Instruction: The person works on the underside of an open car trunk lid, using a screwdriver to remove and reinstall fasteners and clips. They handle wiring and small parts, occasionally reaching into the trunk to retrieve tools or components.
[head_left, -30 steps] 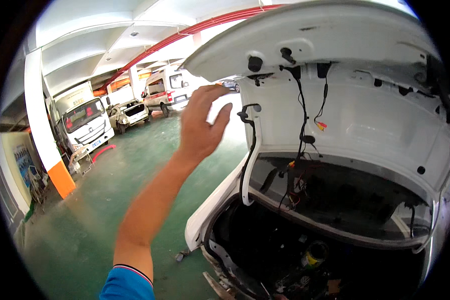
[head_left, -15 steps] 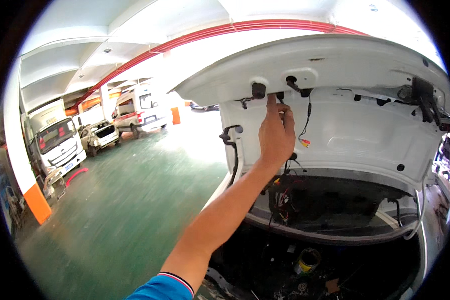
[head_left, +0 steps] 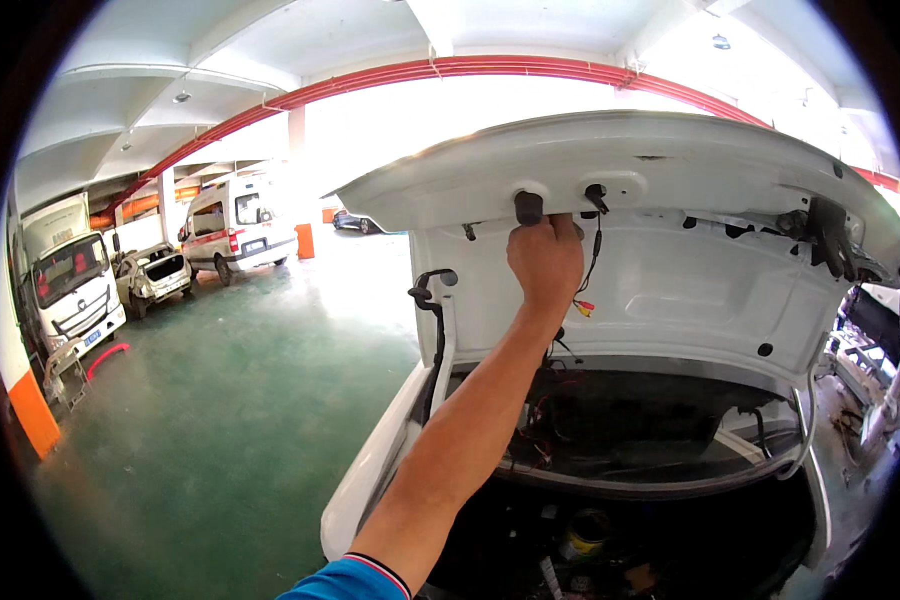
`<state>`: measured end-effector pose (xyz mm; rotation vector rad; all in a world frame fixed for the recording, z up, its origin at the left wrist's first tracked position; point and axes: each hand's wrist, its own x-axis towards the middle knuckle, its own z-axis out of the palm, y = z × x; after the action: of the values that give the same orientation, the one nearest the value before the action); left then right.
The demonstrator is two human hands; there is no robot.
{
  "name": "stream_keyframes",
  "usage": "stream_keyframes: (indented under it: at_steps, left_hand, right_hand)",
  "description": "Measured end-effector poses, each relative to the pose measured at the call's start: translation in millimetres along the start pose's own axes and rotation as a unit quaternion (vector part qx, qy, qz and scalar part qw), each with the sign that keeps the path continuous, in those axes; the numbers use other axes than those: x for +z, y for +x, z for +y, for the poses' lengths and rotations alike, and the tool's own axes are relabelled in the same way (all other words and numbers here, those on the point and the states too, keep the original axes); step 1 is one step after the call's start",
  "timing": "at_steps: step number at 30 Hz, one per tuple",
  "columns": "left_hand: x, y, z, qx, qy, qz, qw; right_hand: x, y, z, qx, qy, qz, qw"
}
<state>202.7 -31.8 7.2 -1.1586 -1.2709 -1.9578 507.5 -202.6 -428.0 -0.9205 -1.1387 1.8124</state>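
My left hand is raised against the inner edge of a white, open trunk lid. Its fingers look curled in, and their tips are mostly hidden at the lid's edge. Just left of the knuckles is a black cylindrical part set in the lid. To the right, a black cable comes out of a hole and hangs down, ending in red and yellow plugs. What the fingers grip, if anything, cannot be made out. My right hand is not in view.
Below the lid lies the dark trunk, with a can and loose wires. A black hinge assembly sits at the lid's right. Across the green floor stand a white truck, a damaged car and a white van.
My left hand has moved up closer to the lid's edge, and the finger that pointed upward is now folded in. The view has shifted, so more floor shows and the lid sits lower.
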Motion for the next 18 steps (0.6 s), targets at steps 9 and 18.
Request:
stream_keyframes:
  at_steps: [9,18]
  left_hand:
    - [5,1,-16,0.040,0.042,-0.017,0.998]
    - [3,-2,-16,0.027,0.054,-0.058,0.997]
  right_hand:
    - [135,81,-299,-0.489,-0.142,0.074,0.858]
    - [266,93,-399,-0.708,-0.124,0.072,0.691]
